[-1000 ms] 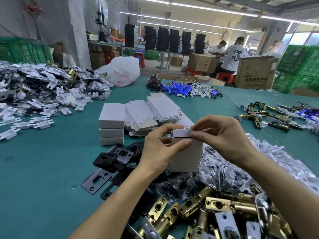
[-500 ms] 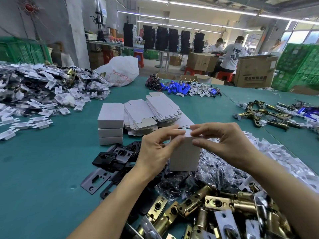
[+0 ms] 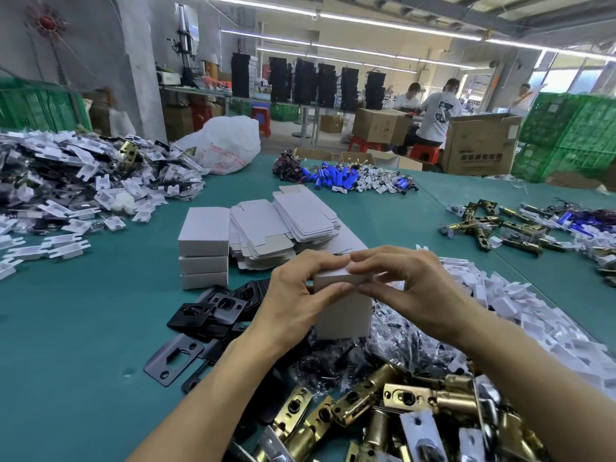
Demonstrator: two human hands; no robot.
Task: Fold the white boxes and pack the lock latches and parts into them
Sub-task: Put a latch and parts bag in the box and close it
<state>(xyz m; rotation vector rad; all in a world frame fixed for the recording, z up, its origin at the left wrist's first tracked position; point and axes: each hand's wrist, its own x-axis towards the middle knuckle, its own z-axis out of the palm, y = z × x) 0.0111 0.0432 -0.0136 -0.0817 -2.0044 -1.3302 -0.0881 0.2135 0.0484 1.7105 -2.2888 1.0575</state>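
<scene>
- Both hands met at the top of an upright white box (image 3: 343, 311), held above the green desk (image 3: 66, 345), in front of the person.
- The left hand (image 3: 300, 301) had its grip closed on the box's upper left edge, thumb across the front and fingers over the top.
- The right hand (image 3: 410, 288) had its grip pinched on the top right edge, fingertips touching those of the left.
- A stack of three folded boxes (image 3: 204, 248) stood behind, touching a pile of flat box blanks (image 3: 283, 225).
- Black strike plates (image 3: 206, 311) lay left of the held box; brass latches (image 3: 383, 411) lay nearest the camera.
</scene>
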